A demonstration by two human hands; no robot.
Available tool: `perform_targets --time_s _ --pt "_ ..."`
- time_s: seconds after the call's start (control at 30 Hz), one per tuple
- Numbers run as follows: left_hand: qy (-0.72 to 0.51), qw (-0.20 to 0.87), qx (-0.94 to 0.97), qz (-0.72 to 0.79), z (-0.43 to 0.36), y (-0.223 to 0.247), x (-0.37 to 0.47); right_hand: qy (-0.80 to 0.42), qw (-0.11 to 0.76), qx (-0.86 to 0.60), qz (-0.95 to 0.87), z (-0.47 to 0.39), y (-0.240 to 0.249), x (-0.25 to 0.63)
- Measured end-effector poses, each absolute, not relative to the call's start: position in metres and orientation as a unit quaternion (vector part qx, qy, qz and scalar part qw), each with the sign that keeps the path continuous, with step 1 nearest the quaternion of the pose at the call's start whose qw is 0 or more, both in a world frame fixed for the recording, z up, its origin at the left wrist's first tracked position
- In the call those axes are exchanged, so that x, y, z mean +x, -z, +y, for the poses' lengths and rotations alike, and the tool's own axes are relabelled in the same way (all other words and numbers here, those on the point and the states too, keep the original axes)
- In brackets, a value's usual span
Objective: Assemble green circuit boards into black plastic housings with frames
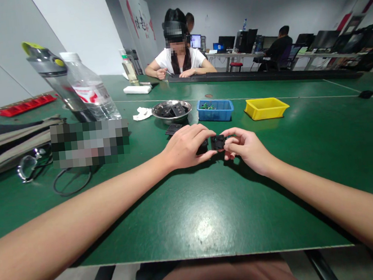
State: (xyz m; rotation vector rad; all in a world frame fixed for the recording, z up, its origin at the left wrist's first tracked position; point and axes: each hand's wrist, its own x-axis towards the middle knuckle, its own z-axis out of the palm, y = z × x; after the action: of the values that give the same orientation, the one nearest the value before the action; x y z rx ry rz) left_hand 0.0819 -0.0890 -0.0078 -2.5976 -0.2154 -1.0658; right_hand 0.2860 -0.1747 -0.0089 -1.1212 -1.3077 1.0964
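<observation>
A small square black plastic part (217,142) is held between my two hands, just above the table. My left hand (189,146) grips its left side with thumb and fingers, and more black plastic shows under that palm. On the other side, my right hand (246,147) pinches the part's right edge, its fingers curled. A bit of green shows by the right fingertips, too small to make out. Just beyond my left hand lies another flat black piece (173,129). Behind it, a metal bowl (161,118) holds several black plastic parts.
A blue tray (215,114) with small green pieces and a yellow tray (265,108) stand beyond my hands on the green table (194,218). Leftward are a water bottle (93,94), a grey drinking bottle (57,82) and a cable (73,192). A person (182,61) sits opposite.
</observation>
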Motion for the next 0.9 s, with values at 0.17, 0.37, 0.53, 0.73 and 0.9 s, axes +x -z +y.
perform_targets --time_s 0.17,0.37,0.53,0.73,0.9 --pt "0.367 0.155 -0.913 -0.081 -0.0894 0.007 0.0815 -0.461 0.516 -0.466 -0.551 -0.1749 0.0096 0.2861" --pt "0.39 0.154 -0.905 -0.068 -0.0872 0.0081 0.0817 -0.462 0.536 -0.466 -0.531 -0.1745 0.0109 0.2848" --pt "0.401 0.15 -0.902 -0.061 -0.086 0.0087 0.082 -0.444 0.532 -0.47 -0.546 -0.1746 0.0107 0.2828" --pt "0.403 0.138 -0.903 -0.057 -0.0867 0.0085 0.082 -0.473 0.514 -0.479 -0.532 -0.1756 0.0091 0.2818" --pt "0.406 0.135 -0.903 -0.045 -0.088 0.0092 0.0816 -0.53 0.485 -0.468 -0.515 -0.1769 0.0091 0.2826"
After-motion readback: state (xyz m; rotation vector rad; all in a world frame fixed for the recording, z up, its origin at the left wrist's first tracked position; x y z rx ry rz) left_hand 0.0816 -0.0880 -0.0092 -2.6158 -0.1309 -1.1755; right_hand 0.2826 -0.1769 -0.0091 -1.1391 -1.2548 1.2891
